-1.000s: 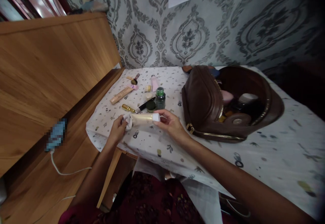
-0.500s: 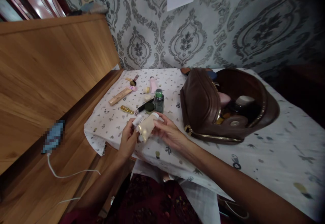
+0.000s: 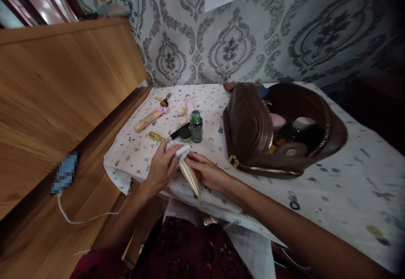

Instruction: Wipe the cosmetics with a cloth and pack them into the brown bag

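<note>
My right hand [image 3: 205,171] grips a beige tube [image 3: 190,178], which slants down toward the table's front edge. At the tube's upper end, my left hand [image 3: 163,165] holds a white wipe [image 3: 182,150] against it. Just beyond my hands stand a dark green bottle [image 3: 196,129] and a low dark round jar [image 3: 185,134]. Beside them lie a black tube-like item [image 3: 174,133] and a gold stick [image 3: 156,136].
A brown open bag [image 3: 249,131] with several cosmetics stands on the right of the cloth-covered table [image 3: 335,203]. Farther back lie a long beige tube [image 3: 147,121] and a pink tube [image 3: 189,105]. A wooden panel [image 3: 69,76] borders the left.
The beige tube has turned so that its body points down toward me. The white wipe has moved up onto its upper end, and my left hand has closed in on it.
</note>
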The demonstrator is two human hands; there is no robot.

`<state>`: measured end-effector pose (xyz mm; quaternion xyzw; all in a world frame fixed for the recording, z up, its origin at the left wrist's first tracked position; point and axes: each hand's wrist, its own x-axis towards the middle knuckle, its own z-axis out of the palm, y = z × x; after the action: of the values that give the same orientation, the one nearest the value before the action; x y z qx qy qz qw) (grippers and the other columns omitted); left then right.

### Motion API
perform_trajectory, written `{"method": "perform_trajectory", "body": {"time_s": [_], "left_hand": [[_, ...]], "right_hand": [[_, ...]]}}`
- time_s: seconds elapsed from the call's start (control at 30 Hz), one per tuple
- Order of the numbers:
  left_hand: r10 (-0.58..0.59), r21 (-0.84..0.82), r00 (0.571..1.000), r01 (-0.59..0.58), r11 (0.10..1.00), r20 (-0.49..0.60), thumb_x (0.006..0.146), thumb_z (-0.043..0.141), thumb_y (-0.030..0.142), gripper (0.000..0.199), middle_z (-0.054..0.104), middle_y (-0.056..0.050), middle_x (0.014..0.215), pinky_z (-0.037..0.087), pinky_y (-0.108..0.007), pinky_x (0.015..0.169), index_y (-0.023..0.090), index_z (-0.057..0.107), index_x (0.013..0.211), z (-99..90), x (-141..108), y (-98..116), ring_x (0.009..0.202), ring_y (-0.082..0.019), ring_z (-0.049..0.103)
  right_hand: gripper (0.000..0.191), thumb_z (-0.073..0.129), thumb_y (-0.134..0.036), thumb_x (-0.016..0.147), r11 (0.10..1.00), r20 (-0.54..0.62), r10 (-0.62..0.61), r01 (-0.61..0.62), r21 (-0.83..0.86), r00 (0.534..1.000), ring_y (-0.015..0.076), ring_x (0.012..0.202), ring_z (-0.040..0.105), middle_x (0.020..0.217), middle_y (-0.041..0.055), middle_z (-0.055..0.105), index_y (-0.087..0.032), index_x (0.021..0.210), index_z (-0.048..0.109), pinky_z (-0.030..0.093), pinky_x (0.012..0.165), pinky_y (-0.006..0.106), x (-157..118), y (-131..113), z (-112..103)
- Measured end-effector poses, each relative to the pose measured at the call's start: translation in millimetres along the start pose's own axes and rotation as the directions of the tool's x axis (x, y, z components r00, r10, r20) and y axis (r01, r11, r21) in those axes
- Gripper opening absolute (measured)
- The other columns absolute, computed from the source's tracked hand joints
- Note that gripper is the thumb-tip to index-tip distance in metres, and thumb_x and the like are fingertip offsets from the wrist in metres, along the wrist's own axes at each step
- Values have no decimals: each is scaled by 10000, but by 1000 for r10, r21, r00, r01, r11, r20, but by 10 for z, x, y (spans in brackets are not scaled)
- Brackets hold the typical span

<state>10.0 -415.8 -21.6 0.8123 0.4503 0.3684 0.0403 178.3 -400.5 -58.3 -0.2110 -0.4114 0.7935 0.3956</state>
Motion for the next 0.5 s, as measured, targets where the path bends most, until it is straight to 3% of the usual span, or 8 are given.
{"method": "perform_trajectory", "body": {"time_s": [0.1,0.23,0.37,0.43,0.5], "left_hand": [[-47,-20,997,48,999,55,983,439,271,214,492,-30,846,428,-282,759,181,576,845,-15,90,42,827,-170,497],[-202,-150,971,220,964,125,953,429,290,246,508,-1,756,399,-272,710,189,507,744,-14,193,-1,751,-154,490],[-361,-393,883,459,797,300,939,422,407,310,465,41,600,362,-237,561,186,513,741,17,188,-141,578,-123,442],[-406,-460,855,516,722,322,928,439,461,331,439,57,551,333,-226,498,190,505,749,33,149,-175,503,-110,409],[-448,-469,845,535,702,293,920,461,476,324,430,67,539,313,-217,468,197,487,759,33,109,-158,463,-99,392]], "right_hand": [[564,750,-504,796,947,88,-196,212,-240,977,227,1111,595,1155,56,665,-244,1270,586,414,1052,392,12,27,-27],[847,752,-459,810,841,105,-262,281,-462,959,238,1148,584,1213,98,631,-245,1502,312,387,1075,439,6,61,-93],[946,727,-411,834,824,87,-288,293,-484,954,218,1102,594,1145,87,630,-223,1558,148,403,1051,430,-33,31,-60],[960,737,-381,824,831,82,-307,308,-463,948,209,1083,595,1129,78,626,-224,1558,139,405,1044,414,-47,-6,-15],[947,748,-359,811,837,58,-315,306,-454,947,207,1069,595,1116,72,628,-230,1548,167,405,1037,403,-53,-39,26]]}}
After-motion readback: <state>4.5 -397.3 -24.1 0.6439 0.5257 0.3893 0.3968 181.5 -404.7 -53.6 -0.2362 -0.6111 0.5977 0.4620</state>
